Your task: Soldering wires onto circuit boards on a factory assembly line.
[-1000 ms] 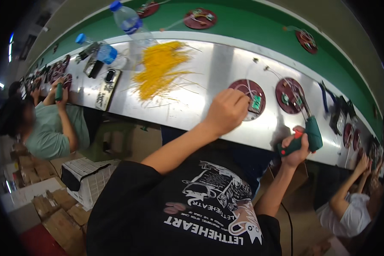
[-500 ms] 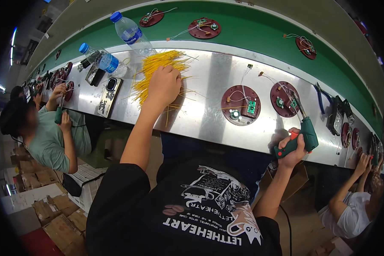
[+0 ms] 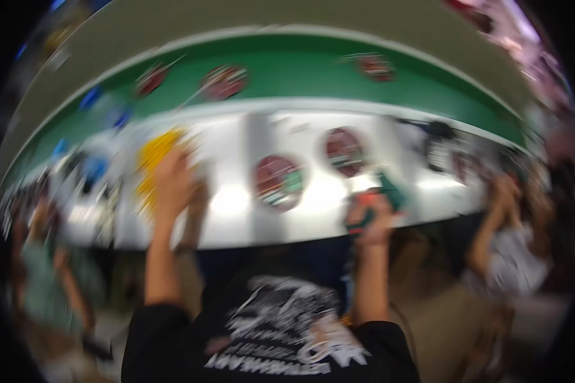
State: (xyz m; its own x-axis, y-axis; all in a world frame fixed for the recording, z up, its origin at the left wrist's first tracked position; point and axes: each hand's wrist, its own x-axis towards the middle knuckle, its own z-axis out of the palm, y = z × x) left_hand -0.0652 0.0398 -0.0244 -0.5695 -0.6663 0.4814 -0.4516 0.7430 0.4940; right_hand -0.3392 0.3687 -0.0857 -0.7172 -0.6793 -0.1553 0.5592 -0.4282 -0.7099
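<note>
Two round dark-red boards (image 3: 278,182) lie between left hand (image 3: 174,185) and right hand (image 3: 370,220).

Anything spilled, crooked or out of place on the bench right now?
Nothing clearly stands out, though the picture is too blurred to judge fine detail. The left hand is at the yellow pile, the right hand grips a green tool, and two red discs lie on the bench.

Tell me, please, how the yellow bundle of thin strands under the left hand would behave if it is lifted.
The picture is blurred, so this is cautious. The yellow bundle looks like a loose heap of thin strands, probably floppy and light. Because the left hand covers only part of it, some strands would likely slip out or trail onto the metal worktop.
</note>
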